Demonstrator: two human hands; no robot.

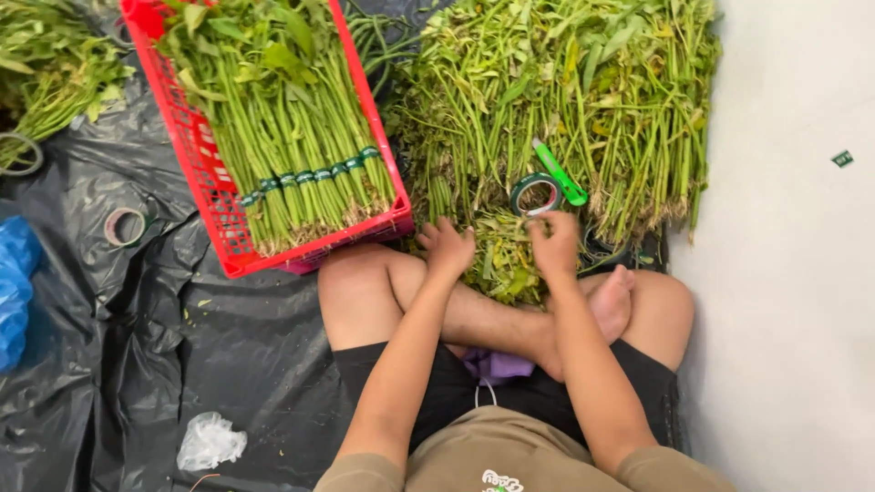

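I sit cross-legged on black plastic sheeting. My left hand (446, 247) and my right hand (553, 241) both rest on a small clump of leafy green stems (502, 260) lying over my shins, fingers curled into it. Just beyond my right hand a roll of green tape (535, 194) and a green utility knife (560, 172) lie on a big loose heap of green stalks (583, 100). Left of my hands, a red plastic crate (215, 196) holds several bundles of stalks (305, 146) bound with green tape.
Black sheeting (137, 310) covers the floor on the left, with a tape roll (124, 226), a blue plastic bag (14, 292) and a crumpled clear bag (210, 441). More greens (50, 68) lie at the top left. A pale bare floor (793, 273) runs along the right.
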